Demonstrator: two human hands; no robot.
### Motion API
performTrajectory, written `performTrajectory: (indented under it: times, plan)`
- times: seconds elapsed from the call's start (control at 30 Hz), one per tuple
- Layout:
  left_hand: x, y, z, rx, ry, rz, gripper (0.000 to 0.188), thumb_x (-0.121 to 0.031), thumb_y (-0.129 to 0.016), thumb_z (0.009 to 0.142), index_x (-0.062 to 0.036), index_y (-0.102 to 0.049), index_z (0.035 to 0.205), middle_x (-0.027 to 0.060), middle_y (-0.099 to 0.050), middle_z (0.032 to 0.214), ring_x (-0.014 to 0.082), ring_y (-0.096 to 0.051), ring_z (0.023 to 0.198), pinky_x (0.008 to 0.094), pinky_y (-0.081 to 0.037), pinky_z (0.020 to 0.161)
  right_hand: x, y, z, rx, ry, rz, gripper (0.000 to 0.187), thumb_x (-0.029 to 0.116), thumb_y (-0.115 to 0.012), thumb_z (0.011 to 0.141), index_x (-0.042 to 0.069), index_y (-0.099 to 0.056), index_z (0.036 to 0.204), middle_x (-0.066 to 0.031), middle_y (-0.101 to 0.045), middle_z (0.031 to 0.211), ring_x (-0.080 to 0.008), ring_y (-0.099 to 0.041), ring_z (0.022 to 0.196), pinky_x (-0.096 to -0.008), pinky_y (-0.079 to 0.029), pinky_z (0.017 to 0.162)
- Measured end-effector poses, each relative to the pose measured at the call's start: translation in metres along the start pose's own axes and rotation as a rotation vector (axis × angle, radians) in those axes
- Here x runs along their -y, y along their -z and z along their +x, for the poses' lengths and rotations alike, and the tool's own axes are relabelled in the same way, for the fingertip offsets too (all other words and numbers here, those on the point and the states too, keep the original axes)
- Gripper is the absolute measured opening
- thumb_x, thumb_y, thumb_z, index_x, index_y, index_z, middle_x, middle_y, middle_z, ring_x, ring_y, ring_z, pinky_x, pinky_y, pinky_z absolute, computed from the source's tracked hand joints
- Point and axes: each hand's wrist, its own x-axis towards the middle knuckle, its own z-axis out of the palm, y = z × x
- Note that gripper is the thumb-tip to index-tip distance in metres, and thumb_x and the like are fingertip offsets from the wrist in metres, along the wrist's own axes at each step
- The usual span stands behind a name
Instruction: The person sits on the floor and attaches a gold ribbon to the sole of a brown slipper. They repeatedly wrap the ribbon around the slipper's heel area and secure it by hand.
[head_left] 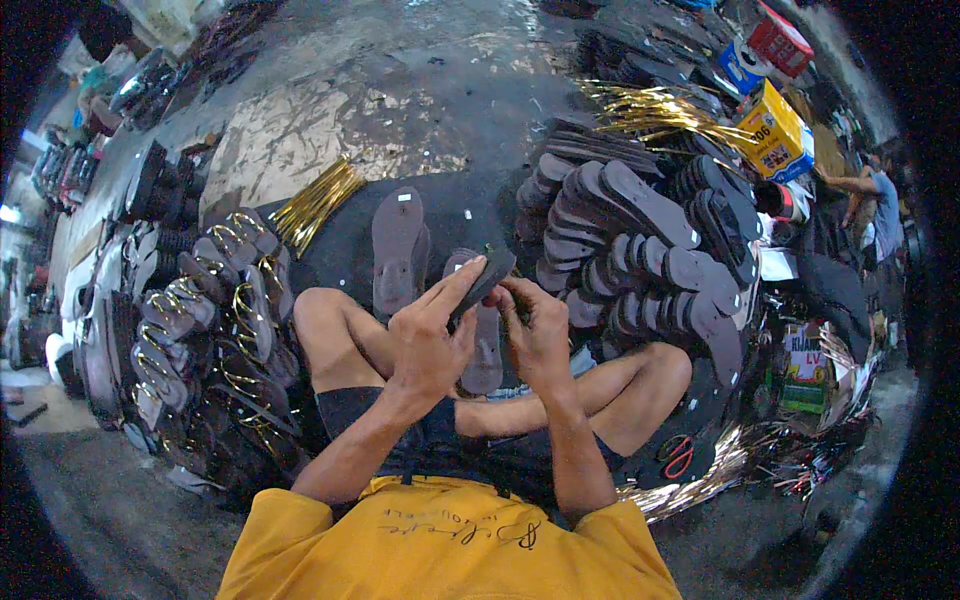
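Observation:
In front of my crossed legs, my left hand (436,322) grips a dark grey sandal sole (493,272), tilted up with its thumb side toward me. My right hand (537,328) is closed in a pinch at the sole's right edge; what lies between its fingertips is too small to make out. A tiny bright bit shows at the sole's upper end. Below the hands another sole (484,352) lies near my shins. To the left, a brown-grey sole (398,240) with a small white label rests on top of another on the dark mat.
Stacked soles (610,235) fill the right side. Sandals with gold straps (185,320) are piled at left. Gold strips (316,205) lie ahead, with more gold strips (675,112) far right near a yellow box (775,130). Red-handled scissors (678,458) lie by my right knee. Another person (880,210) sits far right.

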Motion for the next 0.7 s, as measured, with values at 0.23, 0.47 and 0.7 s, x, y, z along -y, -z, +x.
performTrajectory:
  times: [0.23, 0.47, 0.7]
  plan:
    - [-0.002, 0.001, -0.001, 0.015, -0.020, 0.042, 0.067, 0.006, -0.072, 0.085, -0.0116, -0.065, 0.149, 0.0178, -0.073, 0.137, 0.0368, -0.074, 0.120, 0.0420, -0.061, 0.098, -0.009, -0.011, -0.002, -0.184, 0.249, -0.242, 0.021, -0.004, -0.072, 0.090, -0.002, -0.074, 0.111, -0.0205, -0.072, 0.099, -0.0383, -0.071, 0.088, -0.0415, -0.057, 0.077]
    - [-0.002, 0.003, 0.000, 0.041, -0.062, 0.041, 0.067, 0.006, -0.072, 0.084, -0.0127, -0.066, 0.148, 0.0166, -0.073, 0.136, 0.0352, -0.075, 0.117, 0.0419, -0.062, 0.096, -0.007, -0.003, -0.005, -0.138, 0.303, -0.287, 0.026, -0.010, -0.070, 0.085, -0.002, -0.072, 0.109, -0.0218, -0.071, 0.094, -0.0399, -0.070, 0.085, -0.0395, -0.056, 0.075]
    - [-0.017, 0.005, -0.004, 0.009, -0.086, 0.148, 0.073, 0.005, -0.077, 0.079, -0.0140, -0.067, 0.148, 0.0159, -0.070, 0.142, 0.0380, -0.072, 0.120, 0.0429, -0.061, 0.098, 0.023, -0.007, -0.008, -0.186, 0.300, -0.194, 0.015, -0.003, -0.070, 0.087, -0.001, -0.070, 0.102, -0.0222, -0.072, 0.094, -0.0405, -0.071, 0.085, -0.0456, -0.057, 0.077]
